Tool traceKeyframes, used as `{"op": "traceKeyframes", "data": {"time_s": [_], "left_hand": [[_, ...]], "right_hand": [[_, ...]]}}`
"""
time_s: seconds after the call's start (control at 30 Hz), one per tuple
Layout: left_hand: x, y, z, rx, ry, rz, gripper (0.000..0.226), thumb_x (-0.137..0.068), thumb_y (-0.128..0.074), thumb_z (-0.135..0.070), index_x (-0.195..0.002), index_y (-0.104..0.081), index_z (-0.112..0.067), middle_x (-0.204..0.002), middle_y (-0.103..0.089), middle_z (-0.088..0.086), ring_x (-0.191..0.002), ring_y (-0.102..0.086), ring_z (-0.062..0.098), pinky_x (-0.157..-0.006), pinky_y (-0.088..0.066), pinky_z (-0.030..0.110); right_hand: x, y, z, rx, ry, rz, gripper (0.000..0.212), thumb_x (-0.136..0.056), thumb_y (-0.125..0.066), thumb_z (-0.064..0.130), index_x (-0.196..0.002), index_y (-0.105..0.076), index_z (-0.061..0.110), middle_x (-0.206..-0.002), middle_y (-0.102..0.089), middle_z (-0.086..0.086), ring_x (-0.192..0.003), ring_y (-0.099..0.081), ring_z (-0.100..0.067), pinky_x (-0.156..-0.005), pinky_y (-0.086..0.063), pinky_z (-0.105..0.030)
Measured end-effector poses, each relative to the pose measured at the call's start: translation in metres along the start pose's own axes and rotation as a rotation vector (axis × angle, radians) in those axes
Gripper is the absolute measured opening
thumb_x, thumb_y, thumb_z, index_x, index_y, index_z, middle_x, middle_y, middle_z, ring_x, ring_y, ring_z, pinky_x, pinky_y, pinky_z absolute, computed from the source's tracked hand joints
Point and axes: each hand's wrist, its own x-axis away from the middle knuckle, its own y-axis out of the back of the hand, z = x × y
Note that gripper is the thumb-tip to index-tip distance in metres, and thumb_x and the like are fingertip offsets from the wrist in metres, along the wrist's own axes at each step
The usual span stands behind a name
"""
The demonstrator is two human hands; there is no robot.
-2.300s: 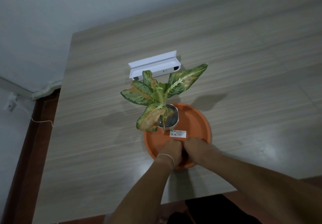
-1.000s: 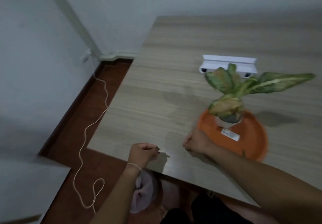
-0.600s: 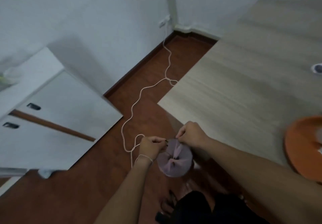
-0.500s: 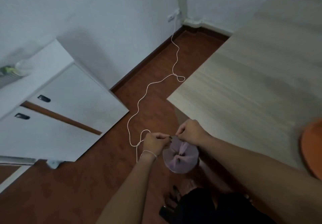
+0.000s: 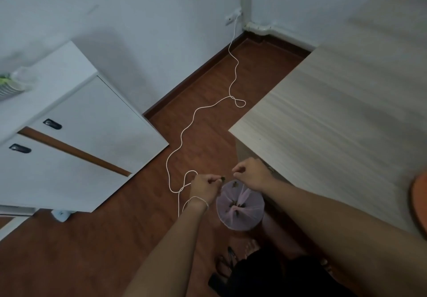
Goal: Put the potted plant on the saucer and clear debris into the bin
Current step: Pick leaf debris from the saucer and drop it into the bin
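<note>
Two bare forearms reach out from the bottom edge, over dark clothing and bare feet in sandals [image 5: 225, 262] on the red-brown floor [image 5: 80, 250]. Left hand [image 5: 204, 186], thin band [image 5: 198, 199] on wrist, pinches a small dark bit of debris [image 5: 223, 177] between thumb and fingertips, right above the near-left rim of the bin [image 5: 240, 206]. Right hand [image 5: 251, 173] hangs just beyond the bin's far rim, thumb and forefinger close together with a small gap, other fingers curled; nothing visible in it, cannot tell if it grips anything. Bin sits on floor beside the table's near corner, lined with a pale pink bag, a few dark scraps already at the bottom and one dark bit near the upper rim. White cable [image 5: 184, 134] loops on the floor just left of the left hand, runs away across the floor with another loop near the table corner, then up to a wall socket [image 5: 232, 18]. Table [image 5: 335, 111], light wood grain, fills the right side; only a sliver of the orange saucer [image 5: 419, 200] shows at the right edge, well apart from the hands. Potted plant out of frame. White cabinet [image 5: 69, 146] with two dark recessed handles stands at left, something blurred and greenish on its top. Pale walls behind, with a pipe in the far corner.
</note>
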Motion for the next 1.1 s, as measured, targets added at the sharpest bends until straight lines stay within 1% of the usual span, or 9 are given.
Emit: {"op": "traceKeyframes", "data": {"time_s": [0.13, 0.27, 0.37, 0.5, 0.67, 0.77, 0.87, 1.0, 1.1], "left_hand": [[-0.003, 0.000, 0.004, -0.058, 0.012, -0.023, 0.009, -0.076, -0.075, -0.005, -0.085, -0.078, -0.005, -0.069, -0.074, 0.012, -0.045, -0.063, 0.002, -0.057, -0.059, 0.022], [-0.003, -0.001, 0.007, -0.065, 0.041, -0.016, 0.006, -0.069, -0.079, -0.010, -0.067, -0.077, -0.014, -0.061, -0.074, 0.012, -0.054, -0.071, 0.023, -0.061, -0.063, 0.041], [-0.001, -0.004, 0.006, -0.091, 0.057, -0.009, 0.010, -0.069, -0.078, -0.010, -0.061, -0.074, -0.013, -0.058, -0.072, 0.012, -0.049, -0.068, 0.020, -0.058, -0.062, 0.041], [0.008, -0.011, -0.002, -0.070, 0.031, 0.009, 0.011, -0.074, -0.076, -0.009, -0.064, -0.073, -0.012, -0.059, -0.072, 0.015, -0.046, -0.065, 0.017, -0.058, -0.060, 0.040], [0.020, -0.032, -0.033, -0.011, -0.020, 0.075, 0.008, -0.080, -0.070, -0.004, -0.073, -0.074, -0.006, -0.058, -0.068, 0.007, -0.042, -0.063, 0.010, -0.056, -0.058, 0.038], [0.020, -0.054, -0.056, -0.036, -0.118, 0.115, 0.019, -0.079, -0.070, -0.006, -0.067, -0.073, -0.019, -0.056, -0.069, -0.003, -0.044, -0.064, 0.009, -0.058, -0.058, 0.037], [0.021, -0.087, -0.087, -0.091, -0.222, 0.172, 0.011, -0.070, -0.072, -0.025, -0.061, -0.074, -0.031, -0.060, -0.073, -0.005, -0.058, -0.070, 0.013, -0.061, -0.060, 0.032], [0.027, -0.148, -0.124, -0.082, -0.228, 0.294, 0.011, -0.067, -0.073, -0.029, -0.071, -0.077, -0.021, -0.069, -0.075, 0.007, -0.067, -0.073, 0.028, -0.064, -0.063, 0.044], [0.047, -0.198, -0.154, -0.107, -0.279, 0.409, 0.005, -0.076, -0.075, -0.016, -0.071, -0.075, -0.016, -0.071, -0.073, 0.012, -0.063, -0.070, 0.029, -0.062, -0.062, 0.040]], "right_hand": [[0.005, 0.001, -0.009, -0.014, -0.027, -0.025, 0.016, -0.088, -0.069, 0.022, -0.099, -0.078, 0.014, -0.106, -0.076, -0.002, -0.098, -0.069, -0.015, -0.085, -0.051, -0.023], [0.011, 0.004, -0.022, -0.041, -0.046, -0.033, 0.016, -0.088, -0.068, 0.023, -0.098, -0.078, 0.017, -0.106, -0.076, 0.000, -0.095, -0.068, -0.012, -0.085, -0.052, -0.025], [0.017, 0.010, -0.031, -0.076, -0.052, -0.040, 0.017, -0.088, -0.069, 0.022, -0.102, -0.076, 0.015, -0.107, -0.074, -0.001, -0.096, -0.067, -0.014, -0.082, -0.050, -0.024], [0.026, 0.021, -0.044, -0.111, -0.053, -0.062, 0.017, -0.087, -0.070, 0.019, -0.102, -0.076, 0.014, -0.107, -0.074, -0.002, -0.090, -0.065, -0.012, -0.079, -0.049, -0.023], [0.044, 0.041, -0.064, -0.135, -0.058, -0.102, 0.018, -0.086, -0.071, 0.021, -0.102, -0.076, 0.015, -0.106, -0.074, -0.002, -0.086, -0.061, -0.008, -0.079, -0.048, -0.022], [0.063, 0.061, -0.082, -0.168, -0.071, -0.145, 0.018, -0.084, -0.072, 0.023, -0.100, -0.076, 0.016, -0.104, -0.075, -0.001, -0.089, -0.065, -0.010, -0.084, -0.052, -0.026], [0.087, 0.087, -0.111, -0.199, -0.124, -0.195, 0.022, -0.082, -0.073, 0.024, -0.101, -0.076, 0.016, -0.103, -0.076, -0.002, -0.092, -0.069, -0.013, -0.088, -0.055, -0.030], [0.130, 0.129, -0.159, -0.264, -0.207, -0.296, 0.023, -0.083, -0.072, 0.023, -0.104, -0.075, 0.014, -0.104, -0.075, -0.002, -0.091, -0.067, -0.012, -0.085, -0.053, -0.025], [0.170, 0.156, -0.200, -0.298, -0.278, -0.403, 0.020, -0.083, -0.073, 0.022, -0.101, -0.075, 0.014, -0.100, -0.075, -0.002, -0.085, -0.067, -0.011, -0.080, -0.054, -0.025]]}}
